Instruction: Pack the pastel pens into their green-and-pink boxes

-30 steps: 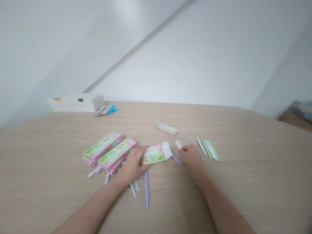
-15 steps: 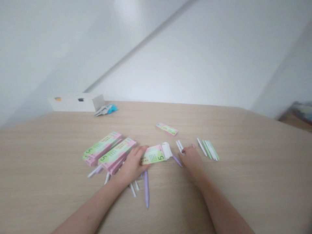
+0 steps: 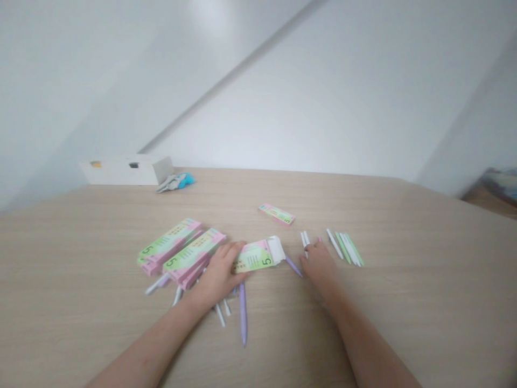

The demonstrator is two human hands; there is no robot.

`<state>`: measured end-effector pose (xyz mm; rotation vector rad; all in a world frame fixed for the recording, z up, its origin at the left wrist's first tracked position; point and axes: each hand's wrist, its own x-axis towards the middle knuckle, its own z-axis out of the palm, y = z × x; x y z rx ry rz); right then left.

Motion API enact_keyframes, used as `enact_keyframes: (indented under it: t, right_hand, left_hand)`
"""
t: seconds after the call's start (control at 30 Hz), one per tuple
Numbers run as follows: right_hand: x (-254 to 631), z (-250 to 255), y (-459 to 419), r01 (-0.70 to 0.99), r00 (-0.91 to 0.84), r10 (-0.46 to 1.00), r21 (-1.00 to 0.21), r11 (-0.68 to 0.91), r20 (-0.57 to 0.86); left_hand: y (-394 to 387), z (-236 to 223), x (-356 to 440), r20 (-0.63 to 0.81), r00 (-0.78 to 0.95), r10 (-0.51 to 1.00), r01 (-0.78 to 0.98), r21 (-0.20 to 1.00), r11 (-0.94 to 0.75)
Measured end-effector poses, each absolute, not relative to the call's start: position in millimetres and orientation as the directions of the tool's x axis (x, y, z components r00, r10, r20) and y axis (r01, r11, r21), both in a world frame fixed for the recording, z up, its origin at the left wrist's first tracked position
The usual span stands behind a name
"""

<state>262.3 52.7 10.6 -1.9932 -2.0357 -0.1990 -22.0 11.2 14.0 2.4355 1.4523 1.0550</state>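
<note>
My left hand (image 3: pixel 220 269) grips a pink and green pen box (image 3: pixel 254 256) lying on the table, its white end flap (image 3: pixel 277 250) open to the right. My right hand (image 3: pixel 321 265) has its fingers closed on two white pens (image 3: pixel 304 237), whose lower ends it hides. A bit of pink (image 3: pixel 319 238) shows at its fingertips; I cannot tell what it is. Between the box and that hand lies a purple pen (image 3: pixel 293 266). Right of the hand, white and green pens (image 3: pixel 344 248) lie side by side in a slanted row.
Stacked pen boxes (image 3: pixel 172 242) lie left of my left hand, with several loose pens partly under them. Another purple pen (image 3: pixel 243 318) lies near my left wrist. A single box (image 3: pixel 277 213) is farther back. A white carton (image 3: pixel 121 171) and a grey-blue crumpled item (image 3: pixel 177 182) stand far left.
My right hand has slid slightly to the right, and the two white pens have moved with it toward the row. My left hand and the open box stay in place.
</note>
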Motion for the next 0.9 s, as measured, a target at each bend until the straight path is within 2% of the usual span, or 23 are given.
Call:
enact_keyframes:
  t: [0.13,0.37,0.57,0.9]
  right_hand:
    - [260.9,9.1,52.6,0.995,0.011,0.956,-0.094,0.018,0.292]
    - [259.9,9.3,50.6,0.999,-0.001,0.954,0.04,-0.011,0.3]
    - [263.6,7.0,54.0,0.999,0.044,0.97,-0.005,-0.044,0.24]
    - [259.8,7.4,52.1,1.0,0.008,0.965,-0.015,-0.004,0.264]
  left_hand:
    - [11.2,14.1,-22.1,0.505,0.306,0.807,0.729,0.421,-0.54]
    - [10.8,14.9,-22.5,0.507,0.303,0.807,0.734,0.415,-0.537]
    - [11.8,12.7,-22.9,0.507,0.306,0.806,0.724,0.425,-0.543]
    - [10.8,14.8,-22.6,0.499,0.309,0.81,0.734,0.417,-0.536]
